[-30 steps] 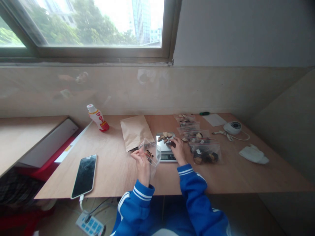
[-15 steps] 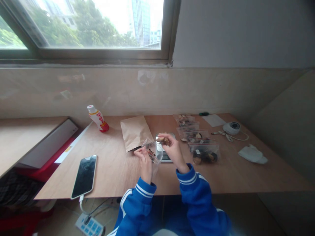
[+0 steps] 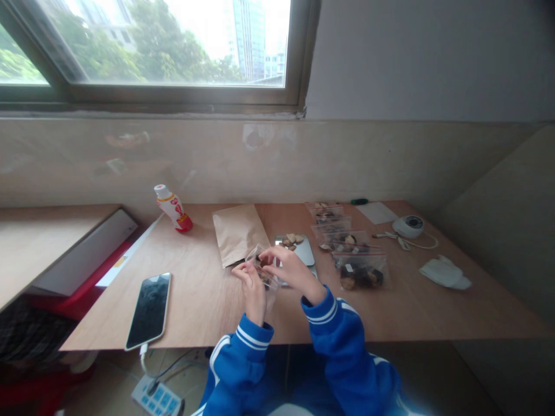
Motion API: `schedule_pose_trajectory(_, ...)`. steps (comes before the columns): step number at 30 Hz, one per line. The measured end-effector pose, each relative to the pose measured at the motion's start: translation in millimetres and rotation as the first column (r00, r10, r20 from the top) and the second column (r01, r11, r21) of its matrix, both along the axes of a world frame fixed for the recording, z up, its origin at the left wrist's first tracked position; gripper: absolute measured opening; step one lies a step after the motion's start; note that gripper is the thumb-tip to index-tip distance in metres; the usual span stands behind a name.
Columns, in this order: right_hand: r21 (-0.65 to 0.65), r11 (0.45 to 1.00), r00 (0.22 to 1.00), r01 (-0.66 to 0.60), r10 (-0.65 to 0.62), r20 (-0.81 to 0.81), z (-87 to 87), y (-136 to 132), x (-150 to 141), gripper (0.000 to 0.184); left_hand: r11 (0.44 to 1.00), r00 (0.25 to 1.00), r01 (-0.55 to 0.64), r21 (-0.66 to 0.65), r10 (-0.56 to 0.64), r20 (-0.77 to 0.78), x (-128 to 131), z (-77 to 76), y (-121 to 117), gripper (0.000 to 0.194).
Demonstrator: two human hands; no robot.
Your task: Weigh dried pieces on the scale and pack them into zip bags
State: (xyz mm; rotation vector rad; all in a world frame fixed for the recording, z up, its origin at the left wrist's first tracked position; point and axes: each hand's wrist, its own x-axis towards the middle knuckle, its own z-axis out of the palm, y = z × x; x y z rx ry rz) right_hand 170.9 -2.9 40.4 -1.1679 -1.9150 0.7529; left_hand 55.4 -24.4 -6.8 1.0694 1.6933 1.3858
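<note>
Left hand [image 3: 252, 290] pinching clear bag [image 3: 269, 281], right hand [image 3: 291, 268] bent over it, grip I can't make out, brown pieces [image 3: 292, 239] on scale [image 3: 306, 253] just beyond.

Before us spreads a wood-grained tabletop [image 3: 208, 315]. Toward its left edge we find a smartphone [image 3: 148, 312] lying face up, and farther back a red-and-white drink bottle [image 3: 174, 211]. A kraft paper pouch [image 3: 240, 231] lies flat left of a digital scale [image 3: 307, 253], which we see only partly. To the right, our table bears clear zip bags [image 3: 363, 275] in an overlapping row, a sheet of white paper [image 3: 376, 212], a white dome camera [image 3: 407, 227] with its cable, and a crumpled white cloth [image 3: 446, 273].
</note>
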Motion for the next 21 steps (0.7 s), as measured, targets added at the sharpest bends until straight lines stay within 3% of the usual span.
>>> schedule_pose_trajectory(2,0.018,0.998,0.997,-0.068,0.068,-0.031,-2.7,4.5,8.8,0.023,1.0,1.0,0.012,-0.003,-0.012,0.012,1.1,-0.5,-1.6,0.036)
schedule_pose_trajectory(3,0.047,0.999,0.999,-0.02,0.022,-0.043,-7.5,9.4,13.8,0.024,1.0,1.0,0.017,-0.001,-0.017,0.02,1.3,-0.5,-2.2,0.036)
schedule_pose_trajectory(5,0.114,0.975,0.982,0.189,-0.19,-0.005,-24.6,23.8,24.2,0.028,1.0,0.999,0.022,0.004,-0.022,0.027,1.2,0.0,-2.8,0.035)
schedule_pose_trajectory(7,0.133,0.92,0.91,0.368,-0.385,0.152,-48.3,41.3,33.5,0.04,1.0,1.0,0.018,0.009,-0.019,0.017,0.7,0.7,-2.9,0.033)
schedule_pose_trajectory(10,0.073,0.89,0.821,0.45,-0.445,0.357,-81.9,62.6,44.8,0.062,1.0,1.0,0.012,0.005,-0.012,-0.002,-0.8,0.8,-2.6,0.032)
schedule_pose_trajectory(13,0.096,0.904,0.831,0.417,-0.422,0.362,-99.2,70.1,53.2,0.043,1.0,1.0,0.012,-0.004,-0.012,-0.016,-2.8,-0.7,-2.1,0.033)
schedule_pose_trajectory(16,0.117,0.909,0.849,0.4,-0.415,0.325,-101.3,67.8,59.3,0.024,1.0,1.0,0.016,-0.003,-0.016,-0.007,-4.2,-1.8,-1.6,0.034)
schedule_pose_trajectory(21,0.133,0.888,0.853,0.441,-0.46,0.245,-97.9,64.3,67.1,0.019,1.0,1.0,0.01,0.0,-0.01,-0.012,-4.6,0.3,-2.9,0.034)
